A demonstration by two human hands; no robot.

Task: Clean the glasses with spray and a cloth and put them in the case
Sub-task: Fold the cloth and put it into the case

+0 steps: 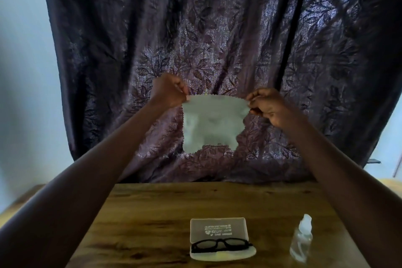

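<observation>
The printed words on the lid of the case (218, 225) are blurred and I cannot read them. The side arms of the glasses (220, 245) are hiding behind the dark front frame, so I cannot tell whether they are folded. The spray bottle (302, 239) is clear and soft in focus, and its level of liquid is not showing. The near edge of the table (156, 213) is being cut off at 6 o'clock, and both forearms are leaving the view at the lower corners. The fingertips are partly hiding behind the corners of the cloth.

The person is stretching both arms forward and up, above the far edge of the table. The left hand (167, 91) is pinching the upper corner of the cloth (212, 124) at 9 o'clock, with curled fingers and the thumb pressed against them. The right hand (268, 106) is pinching the opposite upper corner at 3 o'clock in the same way, sitting a little lower than the left one. The pale cloth is hanging spread between the two hands, in the air, in front of the dark leaf-patterned curtain (195, 28), at 12 o'clock from the case.

The case is lying open on the table at 6 o'clock. The glasses are lying across it, where the lid is meeting the near half. The bottle is standing at 3 o'clock from the case, near but apart.
</observation>
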